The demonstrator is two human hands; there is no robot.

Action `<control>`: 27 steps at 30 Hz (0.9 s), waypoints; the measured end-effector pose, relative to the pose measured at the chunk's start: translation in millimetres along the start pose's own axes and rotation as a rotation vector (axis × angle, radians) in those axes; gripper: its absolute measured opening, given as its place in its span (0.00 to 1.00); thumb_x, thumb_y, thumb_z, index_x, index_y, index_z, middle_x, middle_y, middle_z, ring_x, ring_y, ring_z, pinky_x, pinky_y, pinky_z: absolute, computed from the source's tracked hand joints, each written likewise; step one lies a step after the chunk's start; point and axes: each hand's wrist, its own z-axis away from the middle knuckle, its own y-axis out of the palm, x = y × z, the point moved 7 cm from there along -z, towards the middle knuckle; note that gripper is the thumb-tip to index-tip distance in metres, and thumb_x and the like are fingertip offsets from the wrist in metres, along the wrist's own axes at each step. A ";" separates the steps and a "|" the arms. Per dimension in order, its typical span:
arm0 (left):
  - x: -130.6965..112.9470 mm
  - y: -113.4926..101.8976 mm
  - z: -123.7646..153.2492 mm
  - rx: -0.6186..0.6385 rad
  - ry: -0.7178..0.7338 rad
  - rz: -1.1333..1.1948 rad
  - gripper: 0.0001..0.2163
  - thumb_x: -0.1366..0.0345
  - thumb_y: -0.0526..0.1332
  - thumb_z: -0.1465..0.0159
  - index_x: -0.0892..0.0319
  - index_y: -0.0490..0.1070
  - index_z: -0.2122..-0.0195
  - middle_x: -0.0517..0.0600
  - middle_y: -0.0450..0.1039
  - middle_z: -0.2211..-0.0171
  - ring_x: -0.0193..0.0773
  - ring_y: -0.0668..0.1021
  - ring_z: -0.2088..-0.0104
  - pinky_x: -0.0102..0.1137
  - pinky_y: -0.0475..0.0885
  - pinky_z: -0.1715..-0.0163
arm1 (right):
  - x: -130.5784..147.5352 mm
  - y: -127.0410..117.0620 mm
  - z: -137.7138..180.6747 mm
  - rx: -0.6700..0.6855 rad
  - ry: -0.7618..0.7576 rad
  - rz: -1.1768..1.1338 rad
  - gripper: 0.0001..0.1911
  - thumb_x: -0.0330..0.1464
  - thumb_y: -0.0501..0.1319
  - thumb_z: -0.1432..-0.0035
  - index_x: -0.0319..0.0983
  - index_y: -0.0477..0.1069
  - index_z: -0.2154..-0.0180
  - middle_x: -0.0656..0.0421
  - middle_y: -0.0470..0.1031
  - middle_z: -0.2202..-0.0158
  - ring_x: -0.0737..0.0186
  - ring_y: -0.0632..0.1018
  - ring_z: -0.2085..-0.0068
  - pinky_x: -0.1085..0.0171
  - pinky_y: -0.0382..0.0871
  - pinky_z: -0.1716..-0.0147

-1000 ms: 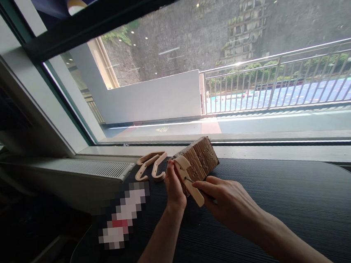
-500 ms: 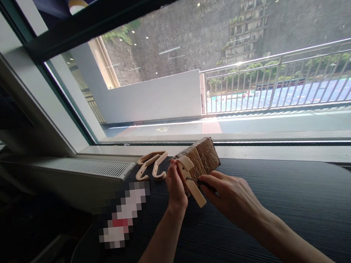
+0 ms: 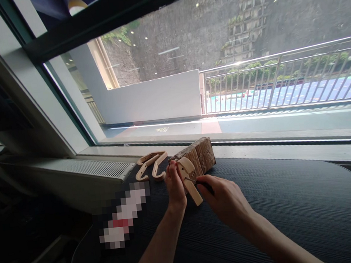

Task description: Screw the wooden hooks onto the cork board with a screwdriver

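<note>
Left hand: closed round the wooden hook, thumb along its near edge, remaining fingers mostly hidden. Hook sits just right of that hand, tilted, curved end up, flat shank slanting down toward the right hand. Directly behind it, the brown layered block, apparently a backing that steadies the wood against pressure.

Right hand: narrow grip on a dark-handled tool, thin shaft pointing left to the hook's face. Grip close to the shaft, probably for fine control; whether the tip sits in a hole, cannot tell.

Left of the left hand, more wooden hooks lie on the dark table, seemingly set aside to leave both hands room. Nearer the person, a pixelated item, unreadable.
</note>
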 end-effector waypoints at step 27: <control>-2.7 3.8 3.7 0.018 0.008 -0.033 0.17 0.49 0.59 0.44 0.60 0.68 0.71 0.44 0.67 0.76 0.32 0.70 0.74 0.26 0.65 0.73 | -0.8 18.6 3.7 0.032 -0.011 0.073 0.12 0.32 0.51 0.39 0.44 0.71 0.56 0.60 0.77 0.66 0.61 0.77 0.67 0.67 0.60 0.74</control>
